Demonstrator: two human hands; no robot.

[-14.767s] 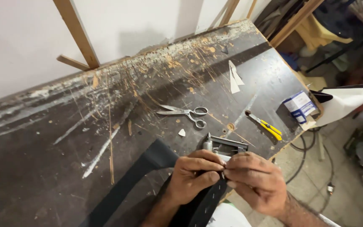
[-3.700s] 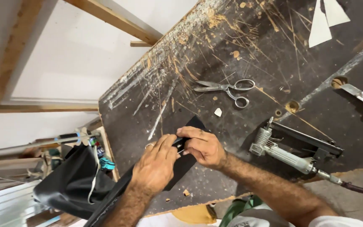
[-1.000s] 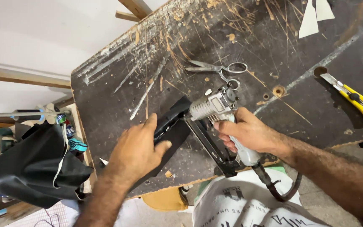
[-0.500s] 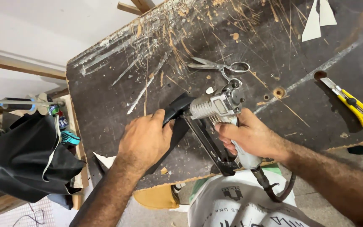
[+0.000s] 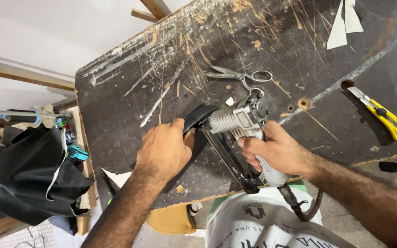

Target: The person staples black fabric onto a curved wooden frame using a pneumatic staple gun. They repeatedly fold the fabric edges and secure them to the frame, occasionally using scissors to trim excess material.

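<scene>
My left hand [image 5: 164, 149] presses down on a black strip of material [image 5: 197, 120] that lies on the scratched dark workbench [image 5: 129, 119]. My right hand [image 5: 276, 151] grips the handle of a silver pneumatic staple gun [image 5: 237, 120], whose nose rests against the strip just right of my left thumb. The gun's black magazine runs toward the table's near edge and an air hose [image 5: 306, 211] hangs from the handle.
Scissors [image 5: 242, 76] lie beyond the gun. A yellow utility knife [image 5: 384, 115] sits at the right, pale scraps [image 5: 343, 20] at the far right. Black fabric [image 5: 24, 174] hangs on a rack at the left. A white sack [image 5: 263, 225] stands below the table edge.
Since a second ago my left hand has slid up along the strip toward the gun's nose. The staple gun stays in my right hand at about the same spot.
</scene>
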